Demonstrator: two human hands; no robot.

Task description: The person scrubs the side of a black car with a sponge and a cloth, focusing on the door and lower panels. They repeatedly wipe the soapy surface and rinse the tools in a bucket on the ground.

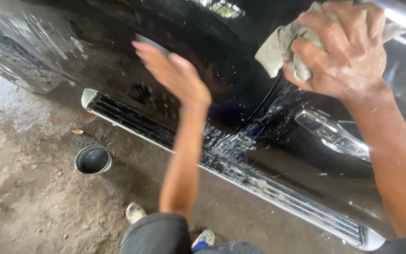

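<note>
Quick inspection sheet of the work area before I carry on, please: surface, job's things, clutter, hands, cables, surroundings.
Surface: black car door panel, glossy and wet, with soapy streaks near the door seam.
Job's things: grey cloth, bunched up and pressed to the panel; chrome door handle below it; ribbed side step, wet with suds.
Clutter: small round grey container on the ground; whether it holds anything cannot be told.
Hands: right hand closed on the cloth, foam on it; left hand open and flat at the panel, holding nothing.
Cables: nothing seen.
Surroundings: wet, dirty concrete ground; person's shoes near the step.
</note>
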